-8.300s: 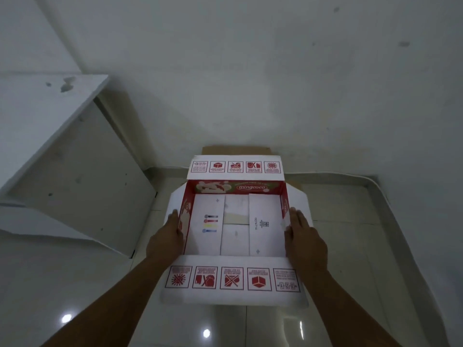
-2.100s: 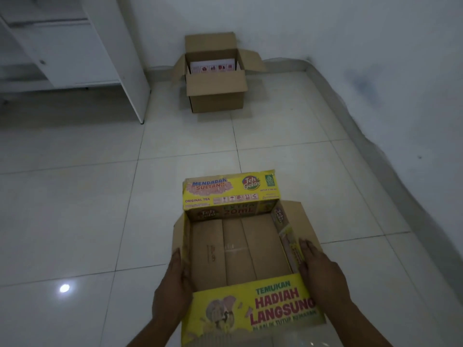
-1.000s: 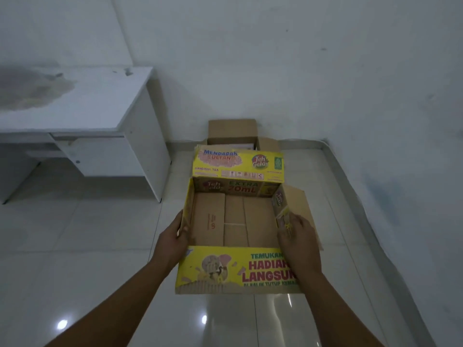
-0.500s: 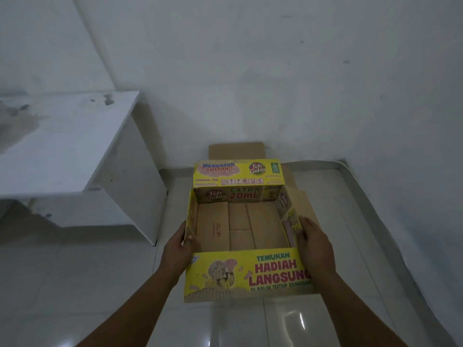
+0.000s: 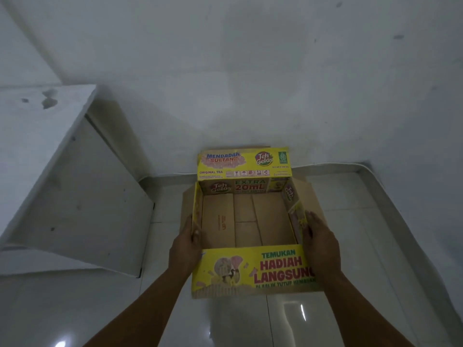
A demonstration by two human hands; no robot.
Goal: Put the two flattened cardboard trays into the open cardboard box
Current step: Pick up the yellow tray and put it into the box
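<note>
I hold a yellow printed cardboard tray (image 5: 248, 219) level in front of me, its brown inside facing up and its flaps spread out. My left hand (image 5: 186, 242) grips its left wall and my right hand (image 5: 319, 239) grips its right wall. The open cardboard box is almost wholly hidden under the tray; only brown side flaps (image 5: 309, 196) show at the tray's left and right edges, and a thin brown strip behind its far flap. The white and red tray is not in view.
A white desk (image 5: 47, 136) with a side panel stands to the left, close to the box. The white wall (image 5: 250, 83) rises just behind the box, and a wall runs along the right. The floor (image 5: 350, 221) is glossy white tile.
I have walked up to the box by the wall with the yellow tray in both hands. The tray now covers the box. The white and red tray went in earlier.
</note>
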